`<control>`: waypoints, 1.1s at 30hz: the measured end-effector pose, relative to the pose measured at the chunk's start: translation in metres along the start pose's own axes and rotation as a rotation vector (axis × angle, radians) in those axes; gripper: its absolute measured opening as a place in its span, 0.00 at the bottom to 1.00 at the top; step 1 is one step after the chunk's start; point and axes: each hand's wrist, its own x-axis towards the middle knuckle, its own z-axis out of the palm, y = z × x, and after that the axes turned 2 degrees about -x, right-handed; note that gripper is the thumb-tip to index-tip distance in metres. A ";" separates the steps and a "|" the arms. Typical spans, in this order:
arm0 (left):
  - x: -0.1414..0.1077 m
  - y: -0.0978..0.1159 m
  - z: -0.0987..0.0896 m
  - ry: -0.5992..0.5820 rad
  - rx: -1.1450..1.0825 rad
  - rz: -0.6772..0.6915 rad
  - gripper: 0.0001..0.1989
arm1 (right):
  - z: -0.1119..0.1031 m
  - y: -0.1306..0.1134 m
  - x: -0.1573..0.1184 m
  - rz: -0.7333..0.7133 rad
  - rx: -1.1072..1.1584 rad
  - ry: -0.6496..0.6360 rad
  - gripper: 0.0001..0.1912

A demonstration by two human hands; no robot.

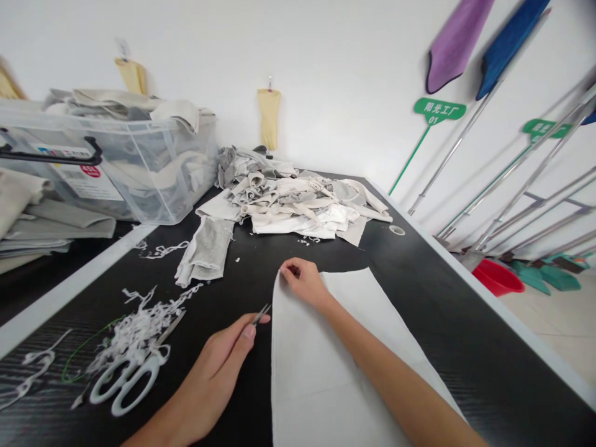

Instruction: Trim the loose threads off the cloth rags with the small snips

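A long white cloth (344, 347) lies flat on the black table (251, 379), running toward me. My right hand (305, 282) reaches across it, thumb and finger pinched on its far left corner. Just left of the cloth's edge, my left hand (228, 357) is closed around small thread snips (261, 315). Only their two thin metal tips show, pointing toward the cloth and slightly apart; the rest is hidden in the palm. The tips do not appear to touch the cloth.
White-handled scissors (128, 379) lie under a heap of thread scraps (144, 323) at left. A folded grey cloth (207, 251) sits before a large fabric pile (298, 202). A clear plastic bin (158, 180) stands back left. Mops and a red basin (498, 276) are beyond the right edge.
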 end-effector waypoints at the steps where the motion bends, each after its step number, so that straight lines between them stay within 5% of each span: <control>1: 0.006 0.008 -0.003 0.030 0.101 0.053 0.28 | 0.000 0.001 0.000 0.004 0.013 0.007 0.08; 5: 0.045 0.041 -0.010 0.081 0.685 0.302 0.27 | -0.002 0.002 0.000 -0.001 0.052 0.005 0.07; 12: 0.102 0.054 -0.002 0.059 1.062 0.301 0.23 | -0.004 0.001 0.000 -0.029 0.098 -0.008 0.07; 20: 0.107 0.069 -0.017 -0.034 1.248 0.417 0.21 | -0.004 0.005 0.004 0.075 0.188 -0.021 0.07; 33: 0.107 0.068 -0.007 -0.051 1.404 0.520 0.17 | -0.003 0.010 0.008 0.153 0.255 -0.031 0.07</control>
